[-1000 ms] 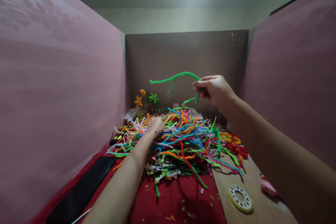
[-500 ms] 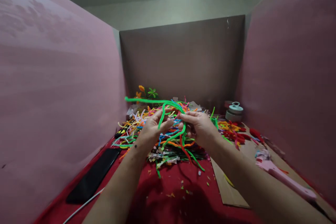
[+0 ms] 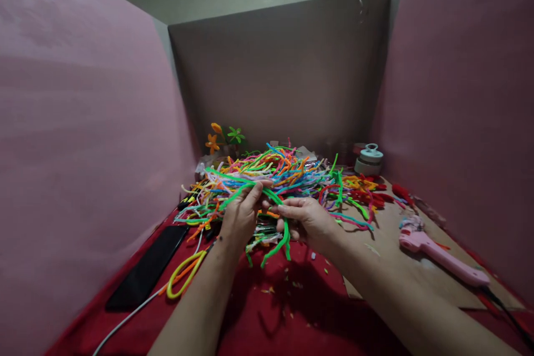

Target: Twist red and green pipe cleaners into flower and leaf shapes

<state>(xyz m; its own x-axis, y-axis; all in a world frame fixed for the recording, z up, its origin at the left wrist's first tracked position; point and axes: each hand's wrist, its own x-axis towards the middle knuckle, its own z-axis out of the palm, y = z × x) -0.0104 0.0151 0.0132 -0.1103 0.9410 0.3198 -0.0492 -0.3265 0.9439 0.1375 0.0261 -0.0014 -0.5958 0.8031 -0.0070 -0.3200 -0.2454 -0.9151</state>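
Green pipe cleaners [image 3: 273,196] stretch between my two hands, with their lower ends dangling over the red cloth. My left hand [image 3: 246,208] pinches them between thumb and fingers, left of centre. On the right, my right hand [image 3: 303,217] is closed on the same green stems, thumb and forefinger together. Behind and below both hands lies a large tangled pile of many-coloured pipe cleaners [image 3: 283,164]. The undersides of my fingers are partly hidden.
A black phone [image 3: 146,267] and a yellow loop [image 3: 186,275] lie at left. At right, a pink glue gun [image 3: 442,258] rests on cardboard [image 3: 387,250], with a pale green container [image 3: 369,159] behind. Orange and green flowers [image 3: 212,143] stand at the back left.
Both hands have moved slightly lower with the green stems, and my left hand's fingers have closed on them. The view has tilted down, and a yellow loop now shows at left.
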